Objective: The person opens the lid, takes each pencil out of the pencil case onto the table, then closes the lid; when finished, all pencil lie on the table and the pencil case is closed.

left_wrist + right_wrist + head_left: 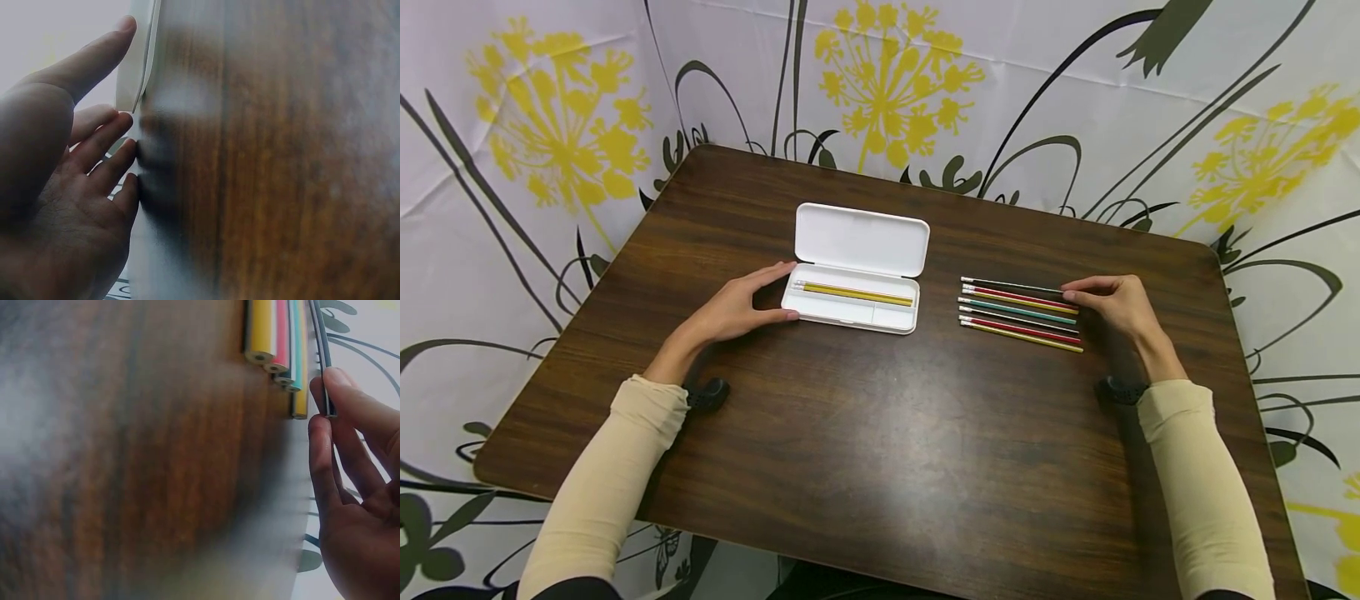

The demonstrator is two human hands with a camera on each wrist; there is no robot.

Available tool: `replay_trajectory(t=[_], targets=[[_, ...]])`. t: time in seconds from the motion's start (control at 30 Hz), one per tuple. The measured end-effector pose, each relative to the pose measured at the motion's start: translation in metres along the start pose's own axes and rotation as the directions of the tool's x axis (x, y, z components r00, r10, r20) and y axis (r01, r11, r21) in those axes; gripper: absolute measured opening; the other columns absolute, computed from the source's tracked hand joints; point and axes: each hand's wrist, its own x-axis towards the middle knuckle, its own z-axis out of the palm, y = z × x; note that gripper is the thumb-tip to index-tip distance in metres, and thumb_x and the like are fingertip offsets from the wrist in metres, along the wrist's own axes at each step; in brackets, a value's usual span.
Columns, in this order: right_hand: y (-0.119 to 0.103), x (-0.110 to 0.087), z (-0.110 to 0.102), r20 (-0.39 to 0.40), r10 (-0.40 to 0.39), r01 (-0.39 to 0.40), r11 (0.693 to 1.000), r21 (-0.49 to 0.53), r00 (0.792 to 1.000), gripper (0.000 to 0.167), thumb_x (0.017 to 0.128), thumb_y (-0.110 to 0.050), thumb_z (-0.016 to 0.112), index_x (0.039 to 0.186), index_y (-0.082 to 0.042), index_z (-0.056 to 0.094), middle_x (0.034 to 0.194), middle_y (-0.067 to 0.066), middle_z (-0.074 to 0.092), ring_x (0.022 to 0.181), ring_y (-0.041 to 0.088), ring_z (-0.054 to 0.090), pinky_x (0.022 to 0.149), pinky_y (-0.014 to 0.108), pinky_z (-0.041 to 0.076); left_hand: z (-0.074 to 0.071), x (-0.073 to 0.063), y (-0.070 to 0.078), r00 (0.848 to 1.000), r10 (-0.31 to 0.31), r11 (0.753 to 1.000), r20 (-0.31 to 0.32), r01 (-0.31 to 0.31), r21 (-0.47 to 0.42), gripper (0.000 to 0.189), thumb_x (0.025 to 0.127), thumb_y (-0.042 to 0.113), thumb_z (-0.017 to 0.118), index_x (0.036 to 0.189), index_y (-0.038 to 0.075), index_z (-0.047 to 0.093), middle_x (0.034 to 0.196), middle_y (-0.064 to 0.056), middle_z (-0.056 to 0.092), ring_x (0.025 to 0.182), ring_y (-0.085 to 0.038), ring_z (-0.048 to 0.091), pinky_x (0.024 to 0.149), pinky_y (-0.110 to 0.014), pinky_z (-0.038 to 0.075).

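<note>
A white pencil case lies with its lid up on the table, yellow pencils in its long compartment. My left hand is at the case's left end, thumb at the front corner and index finger toward the hinge, fingers nearly straight. In the left wrist view its other fingers are loosely bent by the tabletop. To the right, several pencils lie in a row, among them a red pencil and a green pencil. My right hand pinches the right end of the farthest one, a black pencil, between thumb and fingers.
The dark wooden table has its far edge against a white curtain with yellow flowers and grey stems. A black wrist strap is on the left arm, another on the right. Pencil erasers point left, toward the case.
</note>
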Motion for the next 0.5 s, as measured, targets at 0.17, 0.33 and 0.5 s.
replay_trajectory(t=[0.17,0.33,0.5], targets=[[-0.0003,-0.0001,0.0026,0.018,0.018,-0.018,0.999,-0.028,1.000,0.034,0.087,-0.033,0.076,0.107,-0.006,0.077,0.105,0.007,0.072,0.090,0.010,0.063,0.073,0.020,0.049,-0.0004,-0.0003,-0.0007,1.000,-0.008,1.000,0.006,0.008,-0.006,0.087,0.084,0.049,0.075,0.155,0.026,0.032,0.159,-0.009,0.026,0.145,-0.030,0.021,0.110,-0.058,0.022],[0.0003,0.0003,0.0027,0.037,0.030,-0.028,0.998,-0.048,0.999,0.035,0.087,-0.034,0.075,0.108,-0.006,0.076,0.109,0.009,0.071,0.092,0.010,0.062,0.074,0.020,0.049,-0.0002,0.0001,-0.0014,1.000,-0.004,1.000,0.005,0.004,-0.002,0.087,0.084,0.049,0.075,0.155,0.026,0.032,0.159,-0.009,0.027,0.145,-0.030,0.021,0.110,-0.058,0.022],[0.0002,0.0006,0.0021,0.050,0.027,-0.025,0.998,-0.052,0.998,0.033,0.087,-0.032,0.075,0.108,-0.007,0.077,0.108,0.009,0.071,0.091,0.012,0.063,0.073,0.022,0.051,-0.0002,0.0004,-0.0015,1.000,0.007,1.000,-0.003,-0.007,-0.007,0.086,0.084,0.047,0.076,0.155,0.025,0.033,0.158,-0.009,0.027,0.145,-0.030,0.022,0.110,-0.057,0.022]])
